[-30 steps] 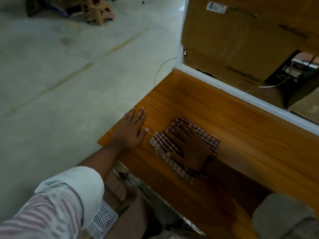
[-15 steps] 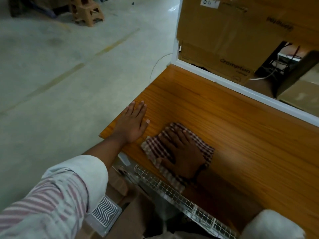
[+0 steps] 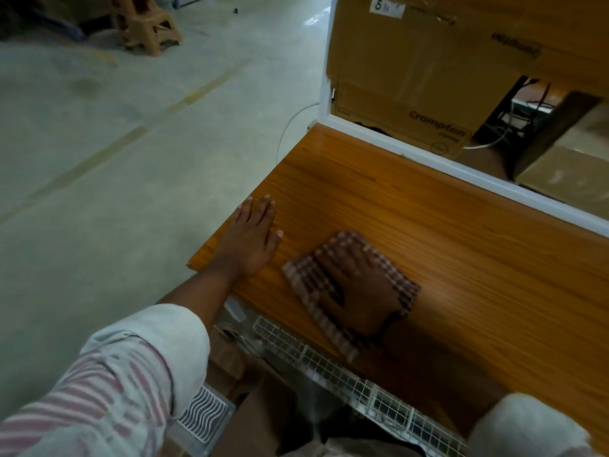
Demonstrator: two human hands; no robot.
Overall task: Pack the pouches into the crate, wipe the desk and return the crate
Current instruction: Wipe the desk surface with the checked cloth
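Observation:
My right hand [image 3: 359,293] presses flat on a red-and-white checked cloth [image 3: 308,278] spread on the wooden desk [image 3: 461,252], near its front left corner. My left hand [image 3: 248,239] lies flat and empty on the desk's left edge, fingers together, just left of the cloth. A wire mesh crate [image 3: 329,361] shows below the desk's front edge; its contents are hidden. No pouches are visible.
A white strip [image 3: 461,166] borders the desk's far side. Behind it stand cardboard boxes [image 3: 412,61] and some cables. Concrete floor [image 3: 115,143] lies to the left, with a brown plastic stool [image 3: 145,24] far back. A white ribbed panel [image 3: 206,415] sits under the desk.
My right hand has slid the cloth a little toward the front edge of the desk. The camera has tilted, so the wire crate below the edge has come into view. My left hand stays put.

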